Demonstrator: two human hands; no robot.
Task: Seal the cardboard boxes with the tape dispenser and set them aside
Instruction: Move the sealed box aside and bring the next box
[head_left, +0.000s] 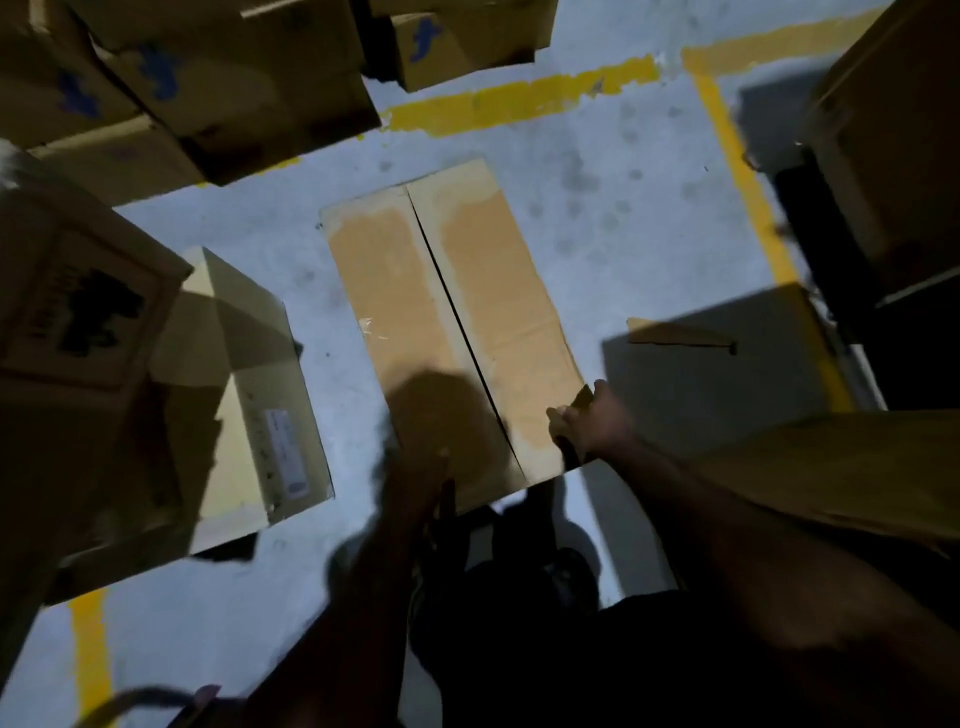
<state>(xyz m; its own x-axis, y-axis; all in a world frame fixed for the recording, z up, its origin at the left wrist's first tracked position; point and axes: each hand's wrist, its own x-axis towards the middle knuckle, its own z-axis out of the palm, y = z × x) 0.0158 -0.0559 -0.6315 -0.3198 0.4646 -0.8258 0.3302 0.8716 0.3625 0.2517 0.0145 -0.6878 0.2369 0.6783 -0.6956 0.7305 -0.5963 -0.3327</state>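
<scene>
My right hand (584, 423): fingers curled over the near right edge of the tan cardboard box (457, 312), which sits on the pale grey concrete floor (623, 208). My left hand (415, 488): at the box's near edge and motion-blurred, so I cannot tell if it grips. Flaps down, centre seam untaped, contents hidden. Step, as I judge it: squaring the box for taping. No tape dispenser in view, so next I must fetch it and run it along the seam. Just left: open beige carton (234, 447), seemingly empty.
</scene>
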